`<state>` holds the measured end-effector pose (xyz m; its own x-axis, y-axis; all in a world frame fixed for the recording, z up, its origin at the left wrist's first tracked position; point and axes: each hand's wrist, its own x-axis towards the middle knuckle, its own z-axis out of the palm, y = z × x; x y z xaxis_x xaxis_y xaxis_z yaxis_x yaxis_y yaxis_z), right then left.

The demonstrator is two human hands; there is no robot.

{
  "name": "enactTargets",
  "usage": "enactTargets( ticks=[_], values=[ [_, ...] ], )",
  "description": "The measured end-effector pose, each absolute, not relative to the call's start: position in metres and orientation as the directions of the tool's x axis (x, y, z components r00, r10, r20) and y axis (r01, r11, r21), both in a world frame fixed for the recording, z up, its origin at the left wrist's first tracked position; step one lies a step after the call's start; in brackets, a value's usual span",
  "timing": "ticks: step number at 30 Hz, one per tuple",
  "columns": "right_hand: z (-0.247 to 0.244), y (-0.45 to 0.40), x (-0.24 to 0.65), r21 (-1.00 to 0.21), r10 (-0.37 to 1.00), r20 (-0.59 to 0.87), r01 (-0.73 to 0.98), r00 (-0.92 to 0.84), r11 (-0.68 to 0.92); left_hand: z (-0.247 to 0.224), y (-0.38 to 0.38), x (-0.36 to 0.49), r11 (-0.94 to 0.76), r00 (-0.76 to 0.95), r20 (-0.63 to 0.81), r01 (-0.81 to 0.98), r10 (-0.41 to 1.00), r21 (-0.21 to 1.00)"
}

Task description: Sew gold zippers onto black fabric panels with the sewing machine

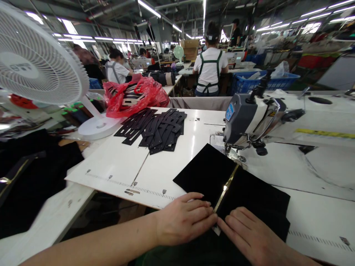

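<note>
Black fabric [255,188] with a gold zipper [226,187] running across it lies on the white sewing table [111,162], its far edge by the presser foot of the sewing machine [246,118]. My left hand [187,218] presses on the fabric's near edge, left of the zipper's near end, fingers together. My right hand [249,229] is just right of the zipper end, its fingers bent onto the cloth, fingertips close to the left ones. A small pale tab sticks out below the fingertips. What lies beneath the fingers is hidden.
Black strips with holes [163,129] are piled at the table's back left, beside a red plastic bag [135,94]. A white fan [97,125] stands left. More black fabric [36,181] lies far left. A blue basket [266,81] and several people are beyond.
</note>
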<state>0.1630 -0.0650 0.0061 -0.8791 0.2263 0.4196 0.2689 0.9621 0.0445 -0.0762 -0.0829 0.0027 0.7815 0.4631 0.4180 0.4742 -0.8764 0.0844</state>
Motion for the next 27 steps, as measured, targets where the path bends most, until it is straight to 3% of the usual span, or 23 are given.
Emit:
enactTargets(
  ticks=[8, 14, 22, 27],
  values=[
    [0.008, -0.063, 0.166, 0.032, 0.162, 0.437, 0.195, -0.885, 0.980, 0.000, -0.083, -0.076, -0.878, 0.799, 0.399, 0.477, 0.451, 0.037],
    [0.007, -0.070, 0.169, 0.084, 0.171, 0.487, 0.241, -0.857, 0.967, 0.010, -0.082, -0.079, -0.899, 0.850, 0.318, 0.438, 0.419, 0.015],
    [0.010, -0.071, 0.170, 0.160, 0.144, 0.446, 0.237, -0.884, 0.958, 0.013, -0.076, -0.077, -0.918, 0.883, 0.292, 0.395, 0.368, -0.036],
    [-0.012, -0.087, 0.163, 0.107, 0.292, 0.588, 0.430, -0.755, 0.896, 0.018, -0.080, -0.074, -0.910, 0.870, 0.316, 0.412, 0.379, -0.041]
  ],
)
